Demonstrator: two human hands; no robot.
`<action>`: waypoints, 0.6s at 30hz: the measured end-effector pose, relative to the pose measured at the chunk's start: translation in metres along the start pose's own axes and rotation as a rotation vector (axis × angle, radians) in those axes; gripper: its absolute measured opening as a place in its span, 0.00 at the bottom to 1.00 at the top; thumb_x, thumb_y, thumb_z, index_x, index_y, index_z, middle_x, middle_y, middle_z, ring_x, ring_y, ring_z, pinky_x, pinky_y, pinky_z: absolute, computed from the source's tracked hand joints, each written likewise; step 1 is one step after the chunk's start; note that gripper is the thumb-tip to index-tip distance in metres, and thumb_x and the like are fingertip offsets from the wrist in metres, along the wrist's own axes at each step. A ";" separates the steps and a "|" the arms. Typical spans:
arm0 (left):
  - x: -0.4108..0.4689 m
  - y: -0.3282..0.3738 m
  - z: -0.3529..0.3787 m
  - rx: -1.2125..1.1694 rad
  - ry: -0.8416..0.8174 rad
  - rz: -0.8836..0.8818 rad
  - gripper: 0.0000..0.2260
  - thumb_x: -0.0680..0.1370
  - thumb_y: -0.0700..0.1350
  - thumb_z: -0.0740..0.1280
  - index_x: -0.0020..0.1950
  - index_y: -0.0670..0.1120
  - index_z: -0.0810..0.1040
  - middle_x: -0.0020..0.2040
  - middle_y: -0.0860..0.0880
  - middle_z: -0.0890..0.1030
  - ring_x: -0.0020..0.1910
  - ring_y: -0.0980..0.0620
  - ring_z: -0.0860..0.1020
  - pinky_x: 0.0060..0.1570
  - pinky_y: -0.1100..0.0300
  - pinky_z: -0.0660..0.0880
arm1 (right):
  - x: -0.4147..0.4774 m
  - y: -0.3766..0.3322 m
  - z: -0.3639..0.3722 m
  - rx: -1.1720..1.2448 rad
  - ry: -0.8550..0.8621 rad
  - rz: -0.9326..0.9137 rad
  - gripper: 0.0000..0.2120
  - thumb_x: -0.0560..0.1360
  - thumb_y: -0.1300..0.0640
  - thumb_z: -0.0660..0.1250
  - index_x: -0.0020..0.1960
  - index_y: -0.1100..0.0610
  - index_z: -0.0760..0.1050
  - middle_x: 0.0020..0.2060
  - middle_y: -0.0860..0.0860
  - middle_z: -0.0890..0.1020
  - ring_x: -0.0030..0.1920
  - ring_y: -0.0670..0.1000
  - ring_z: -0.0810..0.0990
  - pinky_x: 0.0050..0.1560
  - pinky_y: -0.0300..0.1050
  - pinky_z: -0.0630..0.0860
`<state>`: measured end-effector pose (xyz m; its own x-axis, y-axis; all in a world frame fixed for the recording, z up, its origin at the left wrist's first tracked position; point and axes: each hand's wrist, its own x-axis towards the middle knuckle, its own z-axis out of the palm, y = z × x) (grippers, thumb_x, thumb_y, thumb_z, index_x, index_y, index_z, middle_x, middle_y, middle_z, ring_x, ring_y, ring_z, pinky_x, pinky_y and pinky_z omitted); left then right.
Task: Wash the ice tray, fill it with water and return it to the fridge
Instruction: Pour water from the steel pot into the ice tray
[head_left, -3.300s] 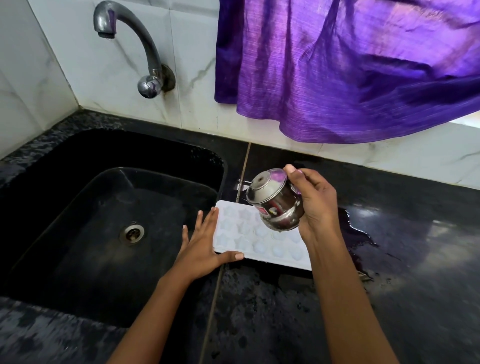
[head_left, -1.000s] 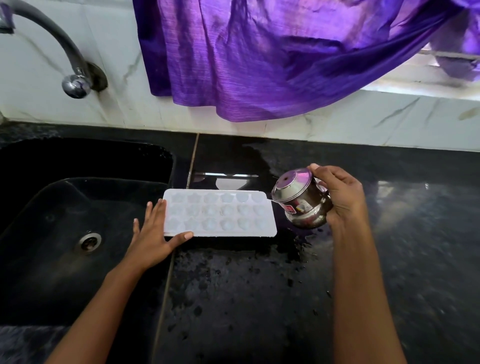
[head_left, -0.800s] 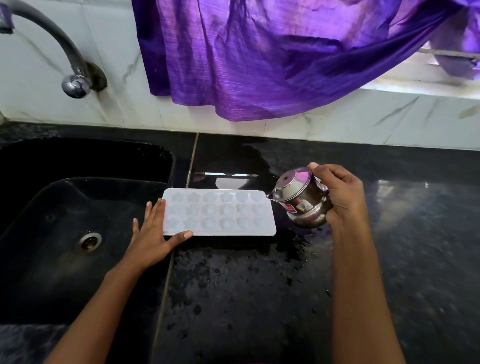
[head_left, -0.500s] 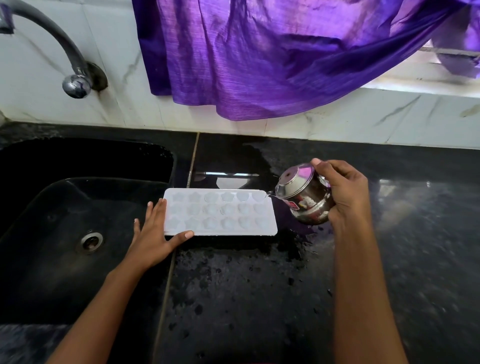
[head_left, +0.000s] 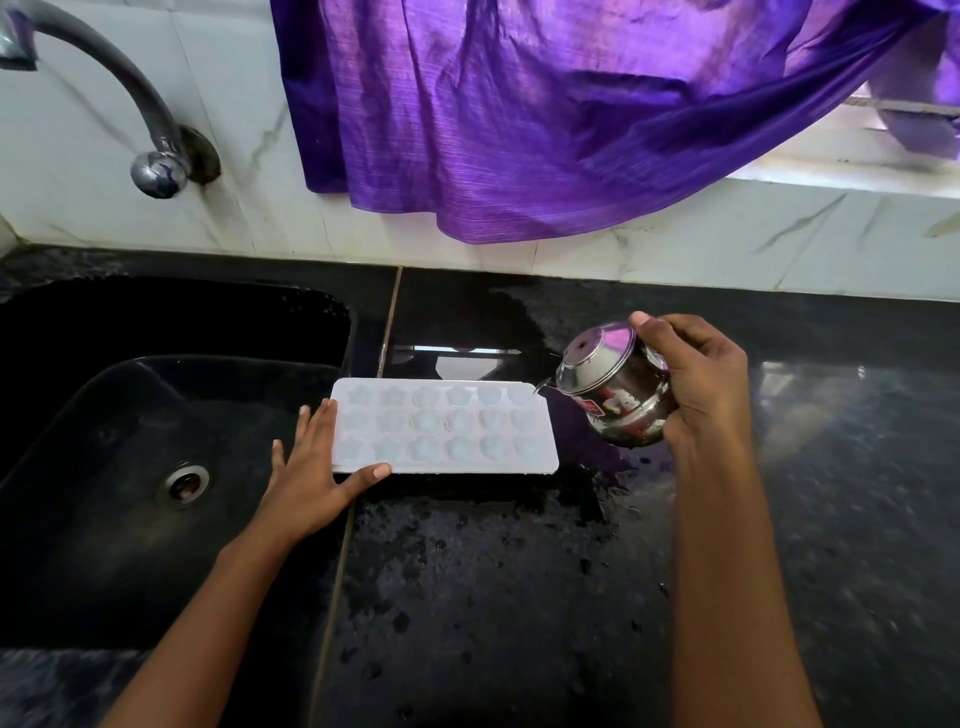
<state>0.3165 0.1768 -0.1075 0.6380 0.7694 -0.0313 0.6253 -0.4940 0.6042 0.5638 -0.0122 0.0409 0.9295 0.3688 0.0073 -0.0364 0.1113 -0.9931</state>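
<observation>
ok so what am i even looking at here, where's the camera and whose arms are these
There is no machine: a person wears a camera on the head, looking down at their bare hands. A white ice tray lies flat on the wet black counter, beside the black sink. The left hand rests against the tray's left end with straight fingers, steadying it. The right hand grips a small steel pot, tipped toward the tray's far right corner. A tap and a purple curtain are at the wall behind.

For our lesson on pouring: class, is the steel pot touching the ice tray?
Apart. The head view shows dark countertop between the steel pot, held in the right hand, and the right end of the ice tray.
</observation>
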 end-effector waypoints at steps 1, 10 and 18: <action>0.000 0.000 0.000 0.000 0.000 0.000 0.55 0.58 0.76 0.52 0.77 0.48 0.42 0.78 0.52 0.45 0.70 0.63 0.36 0.71 0.47 0.36 | 0.000 -0.001 0.000 0.001 0.002 -0.002 0.06 0.68 0.60 0.74 0.37 0.55 0.77 0.34 0.48 0.80 0.37 0.47 0.78 0.42 0.44 0.77; 0.001 -0.001 0.001 -0.011 0.011 0.005 0.55 0.58 0.76 0.53 0.77 0.48 0.43 0.78 0.52 0.45 0.70 0.62 0.36 0.71 0.47 0.36 | 0.001 0.001 0.001 0.022 -0.002 0.014 0.06 0.68 0.60 0.74 0.38 0.55 0.77 0.34 0.48 0.79 0.37 0.47 0.78 0.40 0.43 0.77; 0.000 0.000 0.001 -0.009 0.002 -0.004 0.52 0.62 0.73 0.58 0.77 0.48 0.43 0.78 0.51 0.45 0.70 0.62 0.36 0.71 0.46 0.36 | 0.004 0.009 0.002 0.167 0.019 0.129 0.07 0.67 0.62 0.74 0.34 0.55 0.78 0.35 0.50 0.82 0.38 0.49 0.80 0.39 0.42 0.78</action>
<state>0.3169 0.1768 -0.1083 0.6349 0.7720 -0.0317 0.6235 -0.4877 0.6111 0.5670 -0.0082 0.0323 0.9199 0.3726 -0.1222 -0.2143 0.2167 -0.9524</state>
